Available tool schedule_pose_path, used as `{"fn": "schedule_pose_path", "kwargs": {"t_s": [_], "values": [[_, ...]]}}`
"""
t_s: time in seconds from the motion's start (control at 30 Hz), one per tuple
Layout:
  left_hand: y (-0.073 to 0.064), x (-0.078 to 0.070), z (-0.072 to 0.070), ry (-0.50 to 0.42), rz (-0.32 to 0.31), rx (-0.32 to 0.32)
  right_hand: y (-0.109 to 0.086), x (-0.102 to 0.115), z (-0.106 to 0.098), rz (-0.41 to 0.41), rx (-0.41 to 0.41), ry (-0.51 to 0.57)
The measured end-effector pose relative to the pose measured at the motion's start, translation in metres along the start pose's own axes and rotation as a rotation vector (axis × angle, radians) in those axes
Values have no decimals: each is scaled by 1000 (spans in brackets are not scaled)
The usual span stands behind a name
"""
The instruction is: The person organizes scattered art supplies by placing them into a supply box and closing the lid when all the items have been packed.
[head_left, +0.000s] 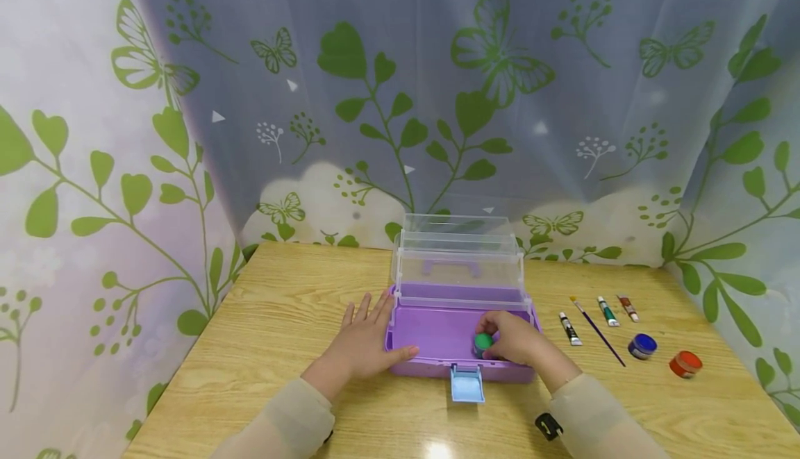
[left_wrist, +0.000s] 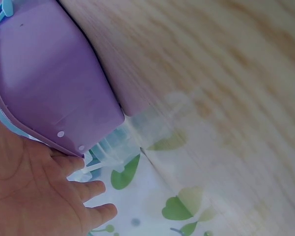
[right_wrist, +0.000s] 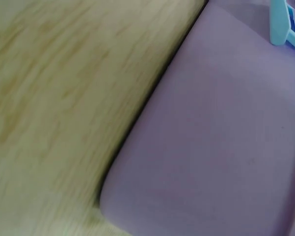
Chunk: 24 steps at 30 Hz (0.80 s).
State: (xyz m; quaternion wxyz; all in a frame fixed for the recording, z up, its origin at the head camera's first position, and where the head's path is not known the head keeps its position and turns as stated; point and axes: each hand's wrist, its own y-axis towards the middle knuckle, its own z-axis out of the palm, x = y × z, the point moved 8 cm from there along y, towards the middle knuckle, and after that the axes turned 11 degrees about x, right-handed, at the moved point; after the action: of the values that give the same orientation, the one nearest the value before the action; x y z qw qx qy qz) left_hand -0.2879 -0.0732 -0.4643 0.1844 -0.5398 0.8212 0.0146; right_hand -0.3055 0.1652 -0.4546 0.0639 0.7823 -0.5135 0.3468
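Observation:
A purple plastic box (head_left: 431, 370) stands on the table with its clear lid and trays (head_left: 459, 264) raised at the back. Its light blue latch (head_left: 467, 385) hangs down in front. Inside the box, toward the right, my right hand (head_left: 515, 339) grips a paint jar with a green lid (head_left: 483, 342). My left hand (head_left: 362, 344) rests at the box's left side, fingers spread straight and thumb over the front rim. The left wrist view shows that palm (left_wrist: 34, 191) beside the purple wall (left_wrist: 54, 83). Only the box's outer wall (right_wrist: 211, 123) and the table appear in the right wrist view.
On the wooden table (head_left: 281, 306), right of the box, lie a black-and-white paint tube (head_left: 569, 328), a paintbrush (head_left: 598, 331), a green tube (head_left: 607, 312) and a brown-red tube (head_left: 628, 308). A blue jar (head_left: 642, 346) and a red jar (head_left: 685, 364) stand nearby. A patterned curtain (head_left: 400, 98) hangs behind.

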Motion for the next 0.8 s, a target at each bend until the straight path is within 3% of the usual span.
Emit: {"fn": "schedule_pose_path", "kwargs": {"t_s": [0.5,0.8], "values": [[1,0,1,25,-5,8,0,-4,1,11,-9,1],[1,0,1,23,-6,4,-14,1,-16,-3,-49,42]]}}
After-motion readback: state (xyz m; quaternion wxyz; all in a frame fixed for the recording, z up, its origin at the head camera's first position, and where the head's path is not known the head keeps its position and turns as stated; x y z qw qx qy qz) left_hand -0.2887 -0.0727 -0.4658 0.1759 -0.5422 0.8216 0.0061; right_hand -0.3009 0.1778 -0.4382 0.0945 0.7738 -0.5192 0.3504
